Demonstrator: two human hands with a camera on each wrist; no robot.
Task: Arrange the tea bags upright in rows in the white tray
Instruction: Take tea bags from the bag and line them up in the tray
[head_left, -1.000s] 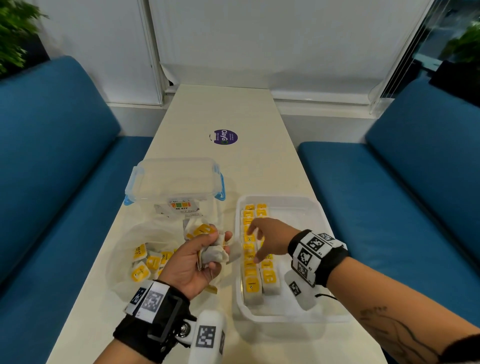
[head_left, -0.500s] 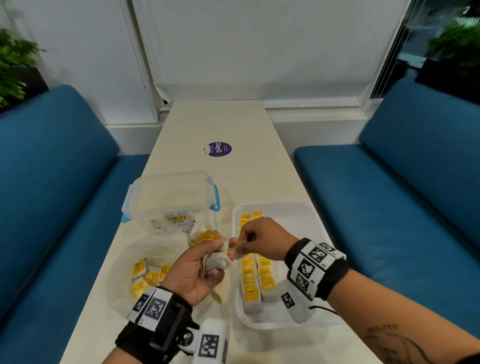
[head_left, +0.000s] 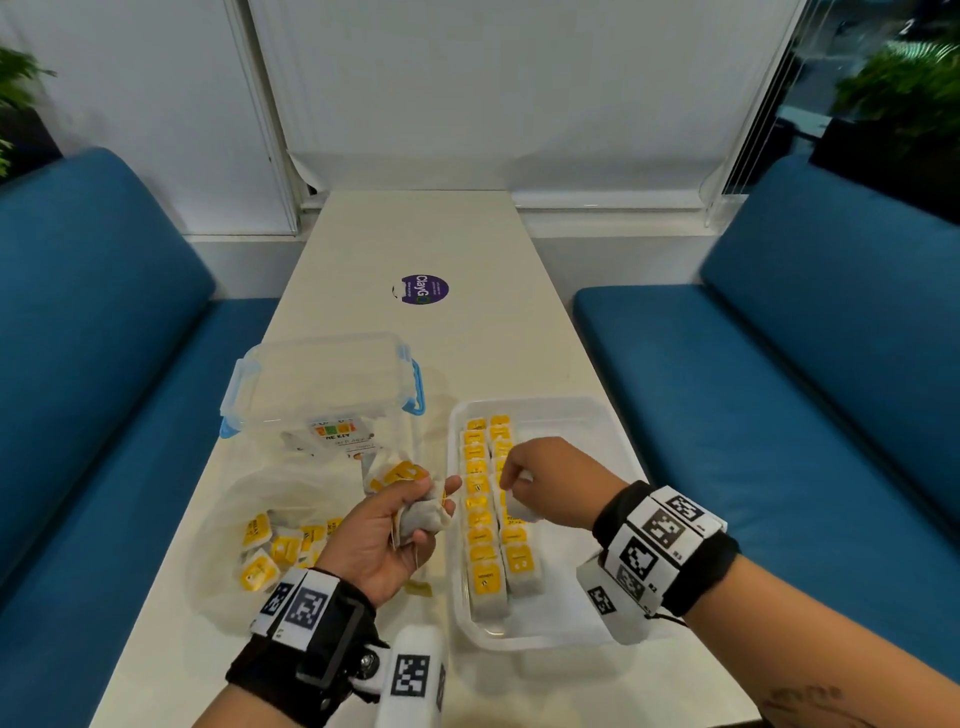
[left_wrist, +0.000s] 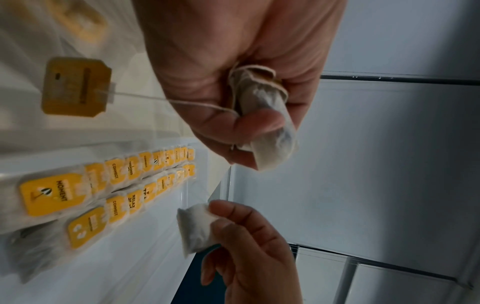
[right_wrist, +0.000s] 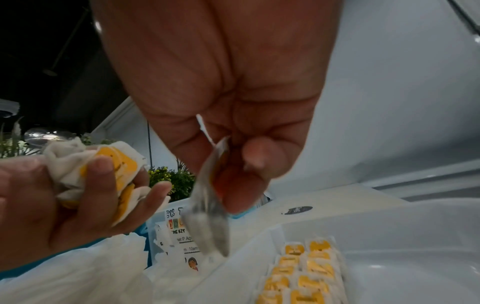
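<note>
The white tray (head_left: 615, 423) sits at the right of the table and holds two rows of upright tea bags (head_left: 485, 519) with yellow tags. My left hand (head_left: 374, 540) hovers just left of the tray and grips a crumpled bunch of tea bags (head_left: 423, 517). One yellow tag (left_wrist: 75, 86) dangles from the bunch on its string. Above the rows, my right hand (head_left: 543, 475) pinches a single tea bag (head_left: 519, 506) between thumb and fingers. The same bag (right_wrist: 210, 216) hangs down from my fingertips in the right wrist view.
A clear plastic bag (head_left: 270, 545) with several loose tea bags lies left of the tray. Behind it stands a clear box with blue clips (head_left: 322, 384). A purple sticker (head_left: 425, 289) lies farther up the table. Blue benches flank both sides.
My right hand left the rows, met the left hand's bunch, took one tea bag and moved back right over the tray. The left hand stayed in place, still holding the bunch.
</note>
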